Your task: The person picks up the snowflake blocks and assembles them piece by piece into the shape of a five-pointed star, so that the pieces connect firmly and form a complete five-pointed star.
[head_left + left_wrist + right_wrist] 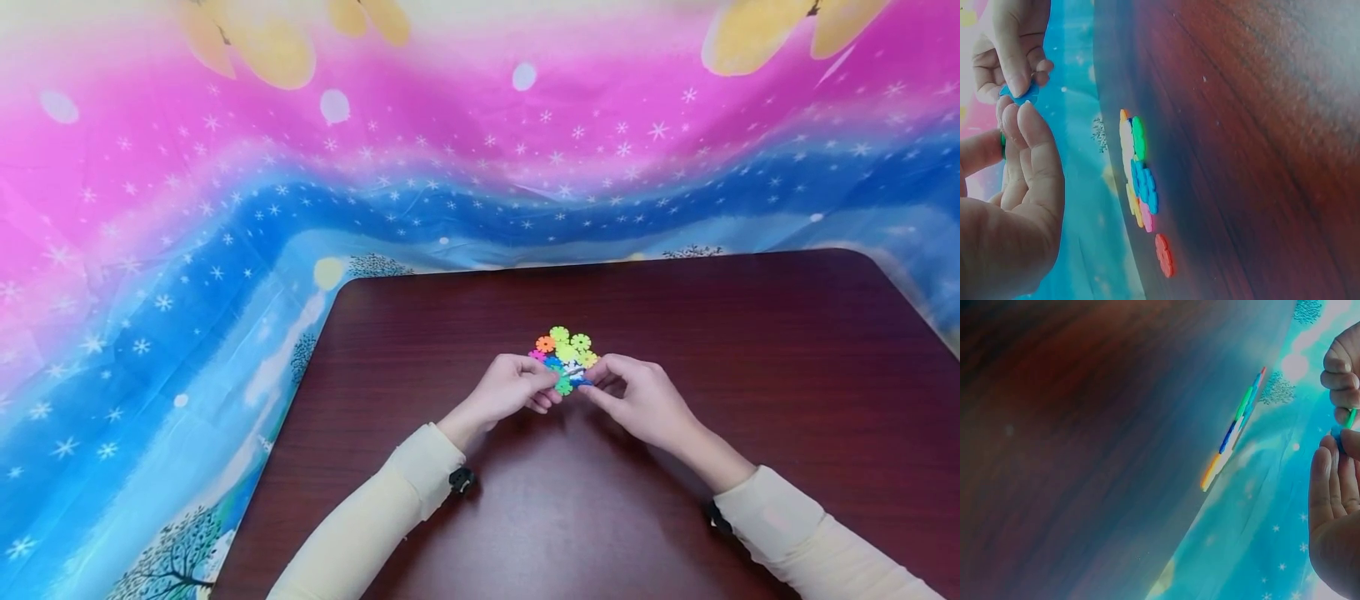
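Observation:
Over the table, my left hand pinches a green notched plastic disc between thumb and fingers. Facing it, my right hand grips a blue notched disc by its edge. The right wrist view shows the blue disc and the green disc close together; whether they touch I cannot tell. Behind the hands lies a group of flower-shaped discs, among them a yellow-green disc, an orange disc and a pink disc. My hands partly hide this group.
A dark reddish-brown wooden table with rounded corners lies under the hands. One red disc is apart from the others in the left wrist view. A pink and blue patterned cloth hangs behind the table and along its left side.

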{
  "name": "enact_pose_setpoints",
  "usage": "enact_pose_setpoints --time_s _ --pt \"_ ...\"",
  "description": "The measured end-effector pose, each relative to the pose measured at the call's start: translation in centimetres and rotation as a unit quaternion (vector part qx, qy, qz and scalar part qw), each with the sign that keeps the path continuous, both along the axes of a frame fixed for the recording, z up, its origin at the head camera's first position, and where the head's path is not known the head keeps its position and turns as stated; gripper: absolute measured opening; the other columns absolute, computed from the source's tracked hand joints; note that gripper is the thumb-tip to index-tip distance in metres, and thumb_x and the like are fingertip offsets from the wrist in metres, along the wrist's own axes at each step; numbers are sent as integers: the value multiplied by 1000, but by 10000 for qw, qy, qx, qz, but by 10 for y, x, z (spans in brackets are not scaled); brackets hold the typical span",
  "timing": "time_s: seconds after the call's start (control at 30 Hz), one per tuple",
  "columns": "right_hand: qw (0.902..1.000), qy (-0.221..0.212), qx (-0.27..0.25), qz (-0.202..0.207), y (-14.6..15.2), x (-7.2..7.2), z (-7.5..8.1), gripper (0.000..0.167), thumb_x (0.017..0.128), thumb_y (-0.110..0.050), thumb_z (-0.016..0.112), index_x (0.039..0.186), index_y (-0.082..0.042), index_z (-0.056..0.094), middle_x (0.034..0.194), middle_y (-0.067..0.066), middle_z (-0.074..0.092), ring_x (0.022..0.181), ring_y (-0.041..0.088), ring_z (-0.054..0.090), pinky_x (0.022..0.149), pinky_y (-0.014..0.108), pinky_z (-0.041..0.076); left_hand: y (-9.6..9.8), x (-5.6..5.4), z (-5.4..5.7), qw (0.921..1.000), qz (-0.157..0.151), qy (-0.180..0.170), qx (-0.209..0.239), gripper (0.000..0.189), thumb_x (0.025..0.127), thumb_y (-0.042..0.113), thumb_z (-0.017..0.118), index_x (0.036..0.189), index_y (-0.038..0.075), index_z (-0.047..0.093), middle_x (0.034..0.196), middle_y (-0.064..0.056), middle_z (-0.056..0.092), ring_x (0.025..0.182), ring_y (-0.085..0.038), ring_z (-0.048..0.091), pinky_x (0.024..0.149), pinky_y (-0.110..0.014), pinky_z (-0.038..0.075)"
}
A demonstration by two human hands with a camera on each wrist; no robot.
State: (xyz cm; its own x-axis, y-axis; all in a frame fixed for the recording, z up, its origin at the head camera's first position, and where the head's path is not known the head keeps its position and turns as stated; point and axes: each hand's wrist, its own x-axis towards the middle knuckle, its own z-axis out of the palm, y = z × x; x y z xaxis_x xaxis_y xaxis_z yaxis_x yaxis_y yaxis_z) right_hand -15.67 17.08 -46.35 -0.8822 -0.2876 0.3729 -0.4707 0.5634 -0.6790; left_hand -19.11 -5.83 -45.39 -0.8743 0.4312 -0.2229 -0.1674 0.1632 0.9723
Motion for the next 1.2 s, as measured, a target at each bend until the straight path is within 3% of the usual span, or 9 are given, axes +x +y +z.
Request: enact_pose_setpoints --time_s 0.13,0.4,0.63,0.73,0.93,1.07,1.2 --pt "9998 201 37 0 -2 1 -2 20 84 -6 87 96 -16 75 90 -8 72 76 3 67 69 28 59 2 1 -2 10000 28 -49 81 17 99 12 71 101 -4 76 82 -15 75 76 -34 72 70 -36 63" --pt "9963 851 86 -9 -6 3 -5 23 78 -3 91 94 -13 77 89 -9 72 76 3 67 68 30 61 3 3 -2 9997 -24 -166 189 16 100 10 69 101 -5 76 83 -15 75 83 -43 72 70 -35 63" --pt "9939 1100 22 50 -9 4 -5 25 75 -1 92 93 -11 78 87 -7 73 75 5 68 64 32 61 4 3 -4 9982 -82 -366 470 18 100 6 67 103 -10 74 81 -15 75 69 -23 71 69 -34 63" --pt "9930 1172 16 137 -10 4 -7 25 74 0 92 93 -11 78 87 -6 73 74 5 68 63 34 61 3 4 -6 9981 -109 -393 467 18 100 6 67 102 -11 74 80 -14 75 68 -21 70 69 -34 62" --pt "9945 915 271 441 -12 0 -8 25 77 -9 93 97 -12 79 89 -7 74 76 4 68 68 29 60 -6 3 -14 9997 -143 -217 40 18 100 12 70 97 -5 76 81 -15 75 73 -29 72 70 -35 63" --pt "9942 576 571 711 -5 -4 -7 29 77 -19 95 101 -14 78 91 -8 74 76 4 69 69 28 60 -15 0 -14 9991 -286 -151 -290 21 100 16 71 96 -4 76 80 -14 75 67 -22 71 70 -36 63" --pt "9925 267 1034 593 9 -15 -5 24 84 -26 89 102 -16 78 91 -10 73 76 4 66 70 31 60 -24 -1 -12 9962 -489 -139 -701 24 99 15 71 98 -8 76 78 -12 74 61 -16 67 67 -33 62"
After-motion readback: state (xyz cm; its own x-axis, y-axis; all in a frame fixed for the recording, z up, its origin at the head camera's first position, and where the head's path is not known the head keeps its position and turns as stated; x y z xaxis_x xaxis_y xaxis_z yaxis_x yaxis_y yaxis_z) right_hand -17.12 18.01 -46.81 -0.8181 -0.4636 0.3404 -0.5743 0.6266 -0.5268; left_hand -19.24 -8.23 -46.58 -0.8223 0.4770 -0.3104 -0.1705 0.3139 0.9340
